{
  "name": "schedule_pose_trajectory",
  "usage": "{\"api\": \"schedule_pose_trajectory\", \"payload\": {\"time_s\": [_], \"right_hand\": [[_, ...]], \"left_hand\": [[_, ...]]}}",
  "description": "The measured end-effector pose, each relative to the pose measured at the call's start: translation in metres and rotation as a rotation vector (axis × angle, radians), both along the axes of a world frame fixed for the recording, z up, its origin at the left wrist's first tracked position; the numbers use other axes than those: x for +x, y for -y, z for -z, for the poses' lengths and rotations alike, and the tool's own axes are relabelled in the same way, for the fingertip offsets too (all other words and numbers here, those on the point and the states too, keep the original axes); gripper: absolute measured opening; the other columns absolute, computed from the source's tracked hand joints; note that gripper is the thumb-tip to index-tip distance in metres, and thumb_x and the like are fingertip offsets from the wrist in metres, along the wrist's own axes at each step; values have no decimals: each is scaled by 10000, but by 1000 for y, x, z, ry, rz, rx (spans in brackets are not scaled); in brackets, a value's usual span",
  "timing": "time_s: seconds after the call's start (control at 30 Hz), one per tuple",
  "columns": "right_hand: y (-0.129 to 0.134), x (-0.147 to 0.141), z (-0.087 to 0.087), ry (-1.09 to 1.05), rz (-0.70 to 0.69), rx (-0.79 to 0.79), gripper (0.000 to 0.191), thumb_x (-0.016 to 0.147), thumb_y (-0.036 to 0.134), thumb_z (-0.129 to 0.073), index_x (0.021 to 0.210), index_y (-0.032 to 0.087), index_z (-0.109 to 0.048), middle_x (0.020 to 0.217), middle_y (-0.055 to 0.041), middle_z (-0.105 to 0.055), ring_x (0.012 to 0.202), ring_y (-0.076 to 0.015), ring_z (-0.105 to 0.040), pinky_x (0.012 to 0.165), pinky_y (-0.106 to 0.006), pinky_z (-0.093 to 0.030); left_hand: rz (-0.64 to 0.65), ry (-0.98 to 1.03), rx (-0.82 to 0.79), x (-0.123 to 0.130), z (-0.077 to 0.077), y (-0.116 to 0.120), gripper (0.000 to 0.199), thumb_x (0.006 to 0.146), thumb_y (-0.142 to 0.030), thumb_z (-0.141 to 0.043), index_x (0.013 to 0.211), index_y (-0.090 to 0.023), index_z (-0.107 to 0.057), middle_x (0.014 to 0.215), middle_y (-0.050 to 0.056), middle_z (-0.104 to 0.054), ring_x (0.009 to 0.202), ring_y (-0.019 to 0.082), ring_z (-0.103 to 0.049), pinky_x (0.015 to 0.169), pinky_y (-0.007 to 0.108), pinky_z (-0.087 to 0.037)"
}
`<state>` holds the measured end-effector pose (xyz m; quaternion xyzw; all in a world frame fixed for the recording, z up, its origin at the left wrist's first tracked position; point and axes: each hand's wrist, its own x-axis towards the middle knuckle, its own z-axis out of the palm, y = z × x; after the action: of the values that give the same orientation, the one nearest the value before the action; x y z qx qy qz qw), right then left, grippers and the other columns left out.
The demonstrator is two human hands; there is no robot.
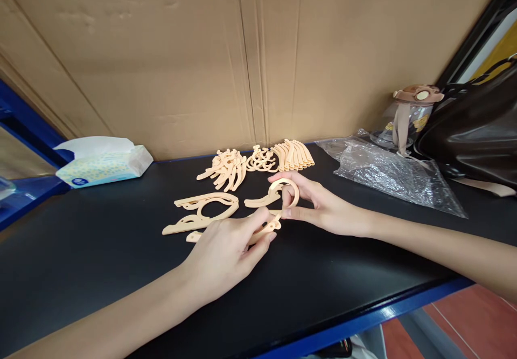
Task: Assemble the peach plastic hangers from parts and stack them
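My left hand [226, 246] is closed around a cream plastic hanger arm [194, 237], whose far end sticks out to the left under the fingers. My right hand [323, 206] pinches a curved hanger hook [295, 187] of the same colour. The hook's lower end meets the arm's jointed end between my fingertips; whether they are locked together I cannot tell. Just behind my hands lies another hanger arm [258, 202], partly covered. To the left, a folded hanger [230, 208] with two arms and a hook rests flat on the black table [121, 240].
At the back are a heap of hanger arms [231, 166], a cluster of hooks [262, 159] and a fanned row of arms [294, 155]. A tissue pack [105, 165] stands left. On the right are a clear plastic bag [388, 170], a bottle [416, 114] and a dark bag [472, 116].
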<state>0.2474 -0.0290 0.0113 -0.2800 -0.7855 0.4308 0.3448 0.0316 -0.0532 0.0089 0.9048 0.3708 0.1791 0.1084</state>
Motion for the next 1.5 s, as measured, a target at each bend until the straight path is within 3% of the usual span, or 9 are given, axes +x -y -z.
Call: {"api": "schedule_pose_trajectory", "payload": {"time_s": [0.23, 0.6, 0.7, 0.9, 1.0, 1.1, 1.17, 1.33, 1.5], "right_hand": [[0, -2, 0, 24, -1, -21, 441, 858, 175, -578, 1262, 206, -402, 749, 48, -456, 744, -116, -485, 789, -315, -451], [2, 2, 1, 26, 12, 57, 551, 846, 226, -629, 1343, 217, -391, 816, 30, -558, 814, -128, -573, 916, -358, -448], [4, 4, 0, 71, 21, 94, 591, 857, 268, -617, 1386, 240, -353, 845, 21, -576, 836, -132, -583, 895, -340, -469], [1, 7, 1, 160, 75, 195, 791, 839, 312, -638, 1457, 264, -148, 832, 29, -613, 771, -138, -576, 817, -328, -486], [-4, 9, 3, 201, 136, 271, 643, 850, 313, -617, 1388, 236, -274, 812, 23, -616, 764, -142, -589, 760, -303, -486], [-8, 11, 5, 269, 188, 362, 242, 869, 297, -587, 1085, 207, -529, 824, -2, -619, 748, -136, -586, 721, -281, -476], [-10, 11, 6, 345, 168, 469, 118, 882, 298, -573, 946, 199, -579, 864, -23, -625, 782, -147, -577, 725, -285, -464], [-10, 10, 9, 497, -37, 598, 119, 926, 223, -499, 1006, 205, -587, 1031, -43, -614, 960, -162, -556, 836, -293, -440], [-8, 10, 8, 580, 21, 672, 161, 892, 73, -412, 960, 175, -516, 922, -55, -571, 824, -155, -536, 713, -271, -432]], "left_hand": [[13, 5, 20, -1, 1, -2, 97, 897, -220, -425, 818, -220, -480, 533, -87, -425, 428, 93, -380, 445, 199, -235], [-7, -13, -101, -1, -5, 0, 177, 952, -318, -379, 976, -232, -532, 533, -78, -477, 465, 116, -490, 456, 205, -282], [-4, 19, -230, -2, -9, -1, 306, 977, -379, -331, 854, -214, -557, 570, -59, -529, 494, 104, -515, 475, 199, -326], [-9, 306, -779, 0, -12, -5, 324, 927, -466, -422, 878, -176, -558, 793, 6, -629, 525, 95, -580, 439, 182, -427], [-31, 419, -910, 0, -14, -8, 313, 891, -470, -493, 847, -166, -551, 807, 17, -628, 551, 110, -611, 461, 198, -480], [-58, 494, -984, -1, -14, -11, 289, 876, -454, -531, 849, -167, -552, 815, 21, -642, 560, 121, -632, 475, 210, -506], [-75, 539, -1010, -2, -13, -12, 270, 874, -434, -547, 842, -167, -557, 814, 24, -657, 571, 126, -644, 485, 214, -515], [-62, 589, -1045, -4, -10, -14, 253, 878, -411, -560, 841, -161, -572, 823, 32, -679, 595, 137, -662, 500, 220, -526], [-75, 600, -982, -4, -13, -13, 251, 889, -388, -556, 806, -151, -571, 838, 40, -666, 654, 130, -641, 527, 215, -528]]}}
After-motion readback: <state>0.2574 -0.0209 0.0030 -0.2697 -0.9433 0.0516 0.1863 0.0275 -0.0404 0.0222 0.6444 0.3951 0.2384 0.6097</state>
